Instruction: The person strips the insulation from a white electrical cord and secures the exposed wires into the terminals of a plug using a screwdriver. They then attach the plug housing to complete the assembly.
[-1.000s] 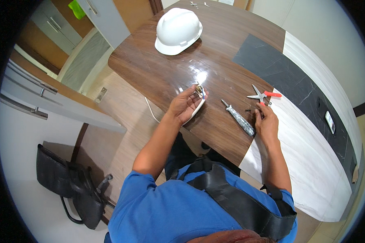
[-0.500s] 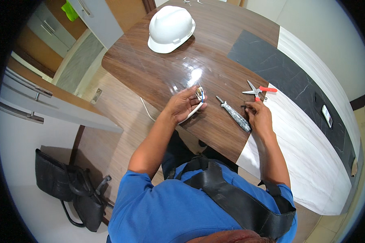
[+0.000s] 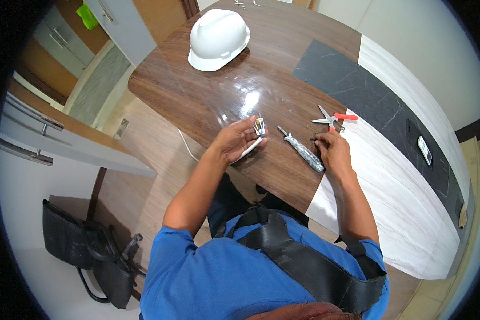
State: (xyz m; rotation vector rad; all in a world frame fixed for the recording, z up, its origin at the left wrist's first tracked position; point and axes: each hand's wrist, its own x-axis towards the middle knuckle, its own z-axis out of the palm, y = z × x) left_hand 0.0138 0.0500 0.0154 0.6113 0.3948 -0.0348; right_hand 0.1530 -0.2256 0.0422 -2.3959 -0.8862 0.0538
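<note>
White, with a brass-coloured part and a blue wire showing, a small fitting [image 3: 260, 126] sits at the fingertips of the left hand [image 3: 237, 141] — thumb and fingers closed on it, palm turned up. White cable [image 3: 251, 147] runs from the fitting back across the left hand's fingers; another white stretch hangs out beyond that wrist, past the table's edge. Right hand [image 3: 333, 152]: lowered to the wooden tabletop [image 3: 280, 169], fingers bent together beside a small dark piece [image 3: 313, 140] — from where I stand, I cannot tell whether they grip it. Between the two hands, nearer the right, lies a screwdriver [image 3: 304, 153] with a mottled grey handle. Just beyond the right fingertips rest red-handled pliers [image 3: 333, 118], spread apart. Farther out, ahead of the left hand, stands a white helmet [image 3: 217, 40]. Well to the right of both hands, a phone-like device [image 3: 424, 150] lies on a dark panel [image 3: 349, 80].
</note>
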